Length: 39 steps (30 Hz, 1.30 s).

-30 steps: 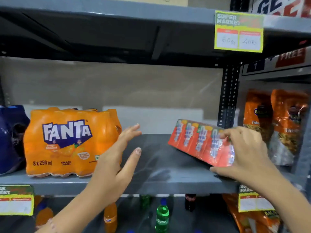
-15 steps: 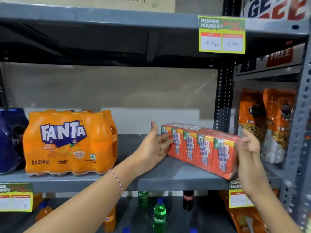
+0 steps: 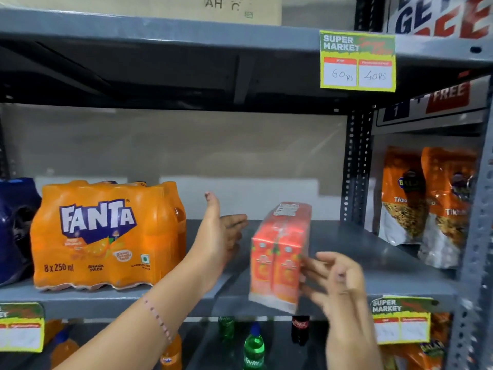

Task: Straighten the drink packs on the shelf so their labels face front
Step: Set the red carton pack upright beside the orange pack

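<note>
A shrink-wrapped pack of red-orange juice cartons [image 3: 280, 257] stands on the grey shelf [image 3: 360, 265], its narrow end turned toward me and overhanging the front edge a little. My right hand [image 3: 337, 281], blurred, has spread fingers, and the fingertips touch the pack's right side. To the left of the pack my left hand [image 3: 220, 236] is held flat and open, a small gap from it. An orange Fanta eight-bottle pack [image 3: 106, 236] sits further left with its label facing front.
A dark blue pack [image 3: 13, 228] stands at the far left edge. Orange snack bags [image 3: 429, 206] fill the neighbouring bay beyond the perforated upright [image 3: 357, 166]. Price tags [image 3: 357, 61] hang on the shelf edges. Small soda bottles [image 3: 254, 348] stand on the shelf below.
The carton pack has swung from lying broadside with its long face forward to end-on. My left hand came off its left end; my right hand slid to its right front side.
</note>
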Available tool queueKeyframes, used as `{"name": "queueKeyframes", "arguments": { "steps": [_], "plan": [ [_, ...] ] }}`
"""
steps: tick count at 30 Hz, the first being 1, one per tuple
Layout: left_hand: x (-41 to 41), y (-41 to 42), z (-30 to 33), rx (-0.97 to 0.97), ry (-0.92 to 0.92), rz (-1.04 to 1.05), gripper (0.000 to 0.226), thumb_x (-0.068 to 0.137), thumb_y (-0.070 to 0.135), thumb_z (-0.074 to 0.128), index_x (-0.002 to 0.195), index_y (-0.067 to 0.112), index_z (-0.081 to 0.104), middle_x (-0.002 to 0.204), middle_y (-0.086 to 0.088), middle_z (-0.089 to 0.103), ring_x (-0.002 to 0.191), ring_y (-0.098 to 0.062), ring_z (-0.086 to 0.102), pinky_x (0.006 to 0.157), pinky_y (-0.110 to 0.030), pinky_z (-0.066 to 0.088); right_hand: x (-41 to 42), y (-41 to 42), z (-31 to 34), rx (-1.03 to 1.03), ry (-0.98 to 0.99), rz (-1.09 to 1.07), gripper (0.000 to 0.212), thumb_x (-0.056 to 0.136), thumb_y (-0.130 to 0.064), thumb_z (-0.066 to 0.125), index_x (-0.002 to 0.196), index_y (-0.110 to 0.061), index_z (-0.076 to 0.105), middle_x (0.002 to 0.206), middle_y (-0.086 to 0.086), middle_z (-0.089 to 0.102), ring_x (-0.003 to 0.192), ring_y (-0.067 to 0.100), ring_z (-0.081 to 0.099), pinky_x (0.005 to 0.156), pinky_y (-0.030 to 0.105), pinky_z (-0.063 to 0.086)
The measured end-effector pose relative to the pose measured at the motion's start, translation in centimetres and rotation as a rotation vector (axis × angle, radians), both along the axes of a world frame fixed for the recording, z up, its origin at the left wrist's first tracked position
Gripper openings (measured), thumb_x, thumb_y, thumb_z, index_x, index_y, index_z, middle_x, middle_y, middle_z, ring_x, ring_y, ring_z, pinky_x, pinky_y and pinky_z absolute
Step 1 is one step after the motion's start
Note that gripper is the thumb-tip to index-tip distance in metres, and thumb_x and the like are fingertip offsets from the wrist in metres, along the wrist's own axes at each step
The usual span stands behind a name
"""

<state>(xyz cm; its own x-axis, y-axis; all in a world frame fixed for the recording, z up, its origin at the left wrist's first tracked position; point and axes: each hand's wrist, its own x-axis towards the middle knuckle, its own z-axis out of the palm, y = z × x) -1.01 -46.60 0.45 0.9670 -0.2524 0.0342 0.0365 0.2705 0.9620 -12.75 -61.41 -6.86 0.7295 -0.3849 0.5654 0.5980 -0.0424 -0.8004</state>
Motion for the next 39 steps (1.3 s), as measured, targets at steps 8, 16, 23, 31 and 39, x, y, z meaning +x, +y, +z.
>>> {"name": "queueKeyframes", "arguments": {
  "steps": [8,16,23,31,39],
  "plan": [
    [-2.1,0.6,-1.3,0.142,-0.071,0.284,0.1,0.072,0.09,0.028,0.135,0.017,0.055,0.11,-0.01,0.077,0.093,-0.027,0.076,0.091,-0.048,0.057,3.7,4.2,2.7,-0.005,0.287,0.441,0.106,0.04,-0.101,0.049,0.119,-0.031,0.054,0.137,-0.006,0.061,0.136,0.01,0.045,0.114,0.033,0.029],
    [4.3,0.6,0.7,0.298,0.064,0.36,0.041,0.099,0.043,0.048,0.124,0.013,0.055,0.095,-0.014,0.078,0.084,-0.03,0.078,0.085,-0.046,0.061,10.3,-3.6,8.1,0.151,0.247,0.117,0.056,0.092,-0.066,0.041,0.11,-0.017,0.061,0.115,0.011,0.071,0.097,0.019,0.066,0.087,0.037,0.049],
    [6.7,-0.4,1.1,0.351,-0.09,0.429,0.042,0.106,0.033,0.035,0.127,0.002,0.056,0.107,-0.021,0.073,0.082,-0.026,0.073,0.074,-0.036,0.057,18.5,-9.3,7.6,-0.096,0.52,0.184,0.032,0.093,-0.041,0.052,0.08,-0.013,0.06,0.062,0.008,0.068,0.059,0.022,0.068,0.07,0.035,0.051],
    [5.1,-0.1,0.5,0.423,-0.139,0.456,0.032,0.106,0.038,0.033,0.099,0.02,0.058,0.107,-0.014,0.073,0.096,-0.028,0.072,0.1,-0.045,0.053,16.6,-8.6,6.7,0.001,0.491,0.199,0.037,0.094,-0.037,0.04,0.072,-0.014,0.06,0.06,0.007,0.067,0.054,0.023,0.064,0.064,0.034,0.049],
    [1.2,0.7,0.2,0.498,-0.203,0.507,0.046,0.107,0.029,0.033,0.152,0.022,0.041,0.136,-0.011,0.064,0.111,-0.03,0.069,0.099,-0.047,0.054,11.8,-8.5,6.9,-0.053,0.528,0.25,0.037,0.097,-0.035,0.043,0.072,-0.013,0.059,0.062,0.008,0.065,0.059,0.023,0.061,0.068,0.036,0.047]
  ]
}}
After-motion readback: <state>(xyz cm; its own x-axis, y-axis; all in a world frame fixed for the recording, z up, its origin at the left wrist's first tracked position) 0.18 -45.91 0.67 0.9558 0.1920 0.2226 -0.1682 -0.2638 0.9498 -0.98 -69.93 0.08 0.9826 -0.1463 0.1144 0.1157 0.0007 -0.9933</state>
